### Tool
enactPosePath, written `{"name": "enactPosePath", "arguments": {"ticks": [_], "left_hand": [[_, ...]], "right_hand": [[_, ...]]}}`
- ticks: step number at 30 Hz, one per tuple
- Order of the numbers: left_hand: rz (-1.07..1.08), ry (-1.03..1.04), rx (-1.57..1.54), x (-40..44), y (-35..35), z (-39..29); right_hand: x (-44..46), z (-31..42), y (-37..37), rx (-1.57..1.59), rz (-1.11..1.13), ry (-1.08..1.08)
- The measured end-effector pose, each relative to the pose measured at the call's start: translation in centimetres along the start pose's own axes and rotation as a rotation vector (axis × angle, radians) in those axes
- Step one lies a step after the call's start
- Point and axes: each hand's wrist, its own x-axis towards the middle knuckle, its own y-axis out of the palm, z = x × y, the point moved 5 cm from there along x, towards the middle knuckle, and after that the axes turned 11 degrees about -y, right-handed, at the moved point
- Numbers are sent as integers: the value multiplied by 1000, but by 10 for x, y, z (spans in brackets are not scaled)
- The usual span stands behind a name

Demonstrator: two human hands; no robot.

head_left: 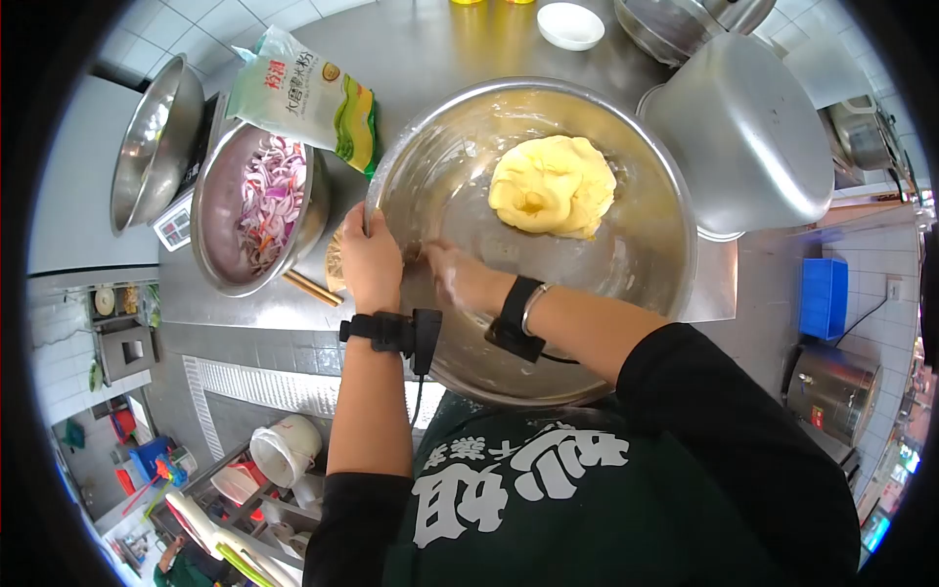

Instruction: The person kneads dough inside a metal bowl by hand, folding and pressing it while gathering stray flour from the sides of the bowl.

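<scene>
A lump of yellow dough (554, 186) rests in a large steel mixing bowl (675, 176), toward the far right of its floor. My left hand (372, 256) grips the bowl's rim on the left side, fingers closed over the edge. Inside the bowl, my right hand (456, 278) is at the left wall, close to my left hand and apart from the dough. Motion smears its fingers, so their pose is unclear. Pale smears of residue cling to the bowl's inner wall.
Left of the bowl stand a steel basin (220, 210) of sliced red onion (274, 196) and a bag of flour (308, 98). A big aluminium pot (743, 137) lies tipped at right. A white bowl (570, 26) sits behind. Wooden sticks (313, 288) lie near the counter's front edge.
</scene>
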Motion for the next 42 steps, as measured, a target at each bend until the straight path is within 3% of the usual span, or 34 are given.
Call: {"name": "enactPosePath", "arguments": {"ticks": [1,3,4,7,9,11,17,19,20,22,24,27,29,30,32,33,36,40,41,42], "left_hand": [[-1,-3,8,1,2,4],[2,3,21,3,4,4],[0,4,26,3,4,4],[-7,1,17,3,3,4],[7,4,0,3,3,2],[29,-2,-30,3,3,4],[26,-9,-14,7,5,9],[29,-11,-59,11,9,17],[74,-44,-107,9,9,15],[156,-105,-202,1,3,6],[73,-39,-76,-6,-4,-1],[8,-46,-46,-3,0,7],[16,-84,-8,-6,-3,1],[3,-55,19,-6,-3,0],[-24,7,78,-5,-4,1],[-66,25,78,-4,-4,-1],[-125,11,100,-10,-5,-4],[-146,17,136,-11,-3,-4],[-130,3,121,-12,-5,-4],[-115,-7,107,-11,-6,-5]], "right_hand": [[5,-3,-5,41,-127,41],[-26,12,14,-81,459,148],[-41,41,4,-92,711,78],[-54,21,24,138,585,-12],[-1,5,17,187,606,268],[38,-14,-16,31,-240,-6],[-30,3,50,450,198,24],[-19,6,38,418,50,-88],[15,16,8,314,-180,-208],[33,27,-8,373,-268,-267],[9,37,11,693,19,-127],[-39,53,-7,52,246,-408],[-38,44,-4,321,735,40],[-11,47,-23,222,501,60],[45,-39,-4,-23,159,60],[52,-15,-57,269,-200,237],[64,-70,-104,-353,-295,287],[67,-80,-96,-526,-491,63],[69,-9,-86,-346,-140,117],[64,8,-52,-201,89,147]]}}
